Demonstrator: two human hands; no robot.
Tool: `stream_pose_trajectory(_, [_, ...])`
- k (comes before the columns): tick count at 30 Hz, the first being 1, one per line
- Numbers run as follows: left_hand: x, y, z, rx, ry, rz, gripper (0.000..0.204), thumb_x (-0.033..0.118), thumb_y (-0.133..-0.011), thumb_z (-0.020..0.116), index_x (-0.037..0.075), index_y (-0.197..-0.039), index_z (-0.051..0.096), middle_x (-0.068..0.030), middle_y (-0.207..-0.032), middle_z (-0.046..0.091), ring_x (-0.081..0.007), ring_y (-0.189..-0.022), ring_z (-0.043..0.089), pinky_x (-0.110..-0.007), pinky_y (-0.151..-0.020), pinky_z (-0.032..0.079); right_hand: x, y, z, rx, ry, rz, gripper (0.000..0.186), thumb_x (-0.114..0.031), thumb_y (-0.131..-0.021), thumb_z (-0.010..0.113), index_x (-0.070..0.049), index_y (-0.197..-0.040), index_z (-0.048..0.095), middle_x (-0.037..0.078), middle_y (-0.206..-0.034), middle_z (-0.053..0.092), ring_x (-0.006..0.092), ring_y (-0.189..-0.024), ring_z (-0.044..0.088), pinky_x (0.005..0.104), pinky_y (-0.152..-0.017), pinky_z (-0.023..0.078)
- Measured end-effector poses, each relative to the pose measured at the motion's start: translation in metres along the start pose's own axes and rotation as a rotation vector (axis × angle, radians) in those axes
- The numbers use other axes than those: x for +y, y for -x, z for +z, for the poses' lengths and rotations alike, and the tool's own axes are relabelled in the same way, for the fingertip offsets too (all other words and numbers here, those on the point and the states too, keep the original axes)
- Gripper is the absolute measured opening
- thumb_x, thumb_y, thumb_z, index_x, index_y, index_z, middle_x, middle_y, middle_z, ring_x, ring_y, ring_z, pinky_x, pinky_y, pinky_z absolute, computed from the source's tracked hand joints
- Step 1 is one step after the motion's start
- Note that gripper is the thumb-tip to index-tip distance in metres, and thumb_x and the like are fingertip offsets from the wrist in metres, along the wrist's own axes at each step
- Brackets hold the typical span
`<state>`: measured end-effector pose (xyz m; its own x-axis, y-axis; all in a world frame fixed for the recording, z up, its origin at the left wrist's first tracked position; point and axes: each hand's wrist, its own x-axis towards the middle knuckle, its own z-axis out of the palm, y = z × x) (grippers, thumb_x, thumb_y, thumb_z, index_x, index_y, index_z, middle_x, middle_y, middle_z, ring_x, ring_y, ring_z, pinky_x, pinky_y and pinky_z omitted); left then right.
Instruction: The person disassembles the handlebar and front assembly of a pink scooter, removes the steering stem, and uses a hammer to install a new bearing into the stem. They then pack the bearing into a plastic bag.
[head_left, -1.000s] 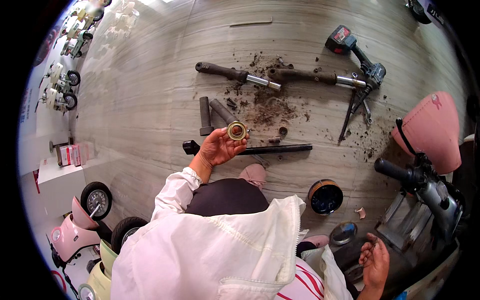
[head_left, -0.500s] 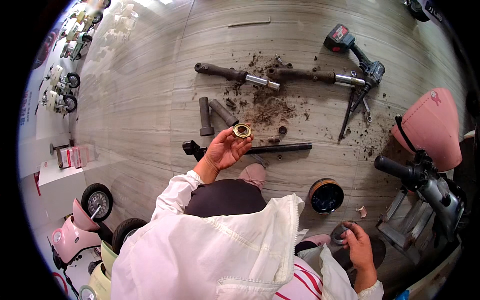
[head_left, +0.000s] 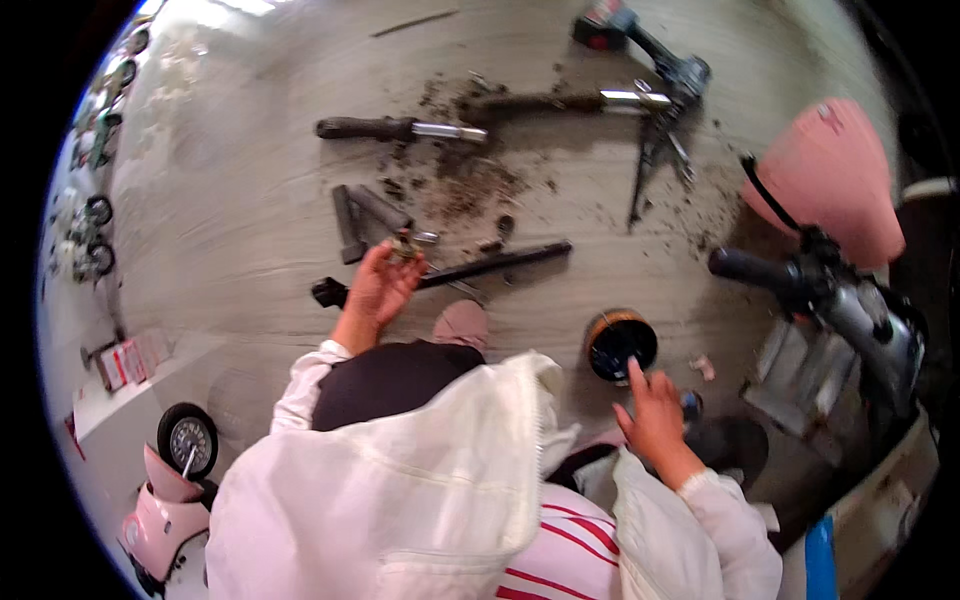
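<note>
My left hand [head_left: 385,285] is closed on a brass-coloured ring [head_left: 405,250], blurred, above two dark grey cylindrical tools [head_left: 350,225] and a long black bar [head_left: 505,258]. My right hand [head_left: 655,420] has its index finger stretched out at the near rim of a round tin of dark grease [head_left: 622,318], the fingertip over the opening. Its fingers are apart and I see nothing held in them.
Two fork tubes [head_left: 365,128], a cordless impact tool [head_left: 682,80] and scattered dirt lie ahead. A scooter handlebar [head_left: 840,310] and pink panel [head_left: 828,180] crowd the right. Parked scooters [head_left: 165,520] and a white box [head_left: 110,410] line the left.
My right hand has moved up from the lower right to the tin. The left hand has drawn slightly left, tipping the ring. The view has shifted, so the floor items appear further left.
</note>
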<state>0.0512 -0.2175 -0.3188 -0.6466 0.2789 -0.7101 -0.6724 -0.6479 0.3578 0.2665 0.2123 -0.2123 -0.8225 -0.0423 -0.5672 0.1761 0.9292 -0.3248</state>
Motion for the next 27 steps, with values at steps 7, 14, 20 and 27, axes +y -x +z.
stream_pose_trajectory(7, [-0.003, 0.007, 0.027, 0.011, -0.07, 0.052, 0.037, 0.025, -0.096, 0.054, 0.003, -0.126, 0.055, -0.0131, -0.11, 0.061, -0.0234, -0.101, 0.062, -0.035, -0.091, 0.054, -0.008, -0.035, 0.03, 0.155, 0.106, -0.004, 0.086, -0.029, -0.065, 0.083, -0.008, -0.139, 0.045, 0.011, -0.102, 0.05, 0.0296, -0.096, 0.05, 0.0414, -0.083, 0.042])
stream_pose_trajectory(14, [0.002, 0.012, 0.035, -0.057, -0.121, 0.078, 0.037, 0.024, -0.097, 0.053, 0.003, -0.127, 0.055, -0.0116, -0.113, 0.062, -0.0237, -0.102, 0.062, -0.035, -0.092, 0.053, 0.015, -0.035, 0.068, 0.377, 0.278, -0.228, 0.048, -0.013, -0.079, 0.059, -0.015, -0.127, 0.059, 0.006, -0.096, 0.05, 0.0232, -0.085, 0.049, 0.0354, -0.075, 0.042])
stream_pose_trajectory(20, [0.004, 0.012, 0.026, -0.035, -0.136, 0.066, 0.036, 0.025, -0.097, 0.053, 0.004, -0.125, 0.056, -0.0096, -0.113, 0.062, -0.0236, -0.106, 0.059, -0.035, -0.095, 0.051, 0.033, -0.036, 0.064, 0.432, 0.261, -0.42, 0.039, -0.015, -0.079, 0.059, -0.014, -0.118, 0.064, 0.003, -0.092, 0.05, 0.019, -0.081, 0.049, 0.0322, -0.072, 0.042])
stream_pose_trajectory(27, [0.032, -0.012, 0.033, -0.08, -0.122, 0.053, 0.032, 0.025, -0.096, 0.053, 0.005, -0.121, 0.061, -0.0107, -0.113, 0.065, -0.0261, -0.106, 0.06, -0.037, -0.097, 0.048, 0.042, -0.042, 0.048, 0.37, 0.264, -0.495, 0.025, -0.029, -0.074, 0.067, -0.011, -0.088, 0.058, 0.007, -0.097, 0.051, 0.0222, -0.088, 0.05, 0.0338, -0.078, 0.041])
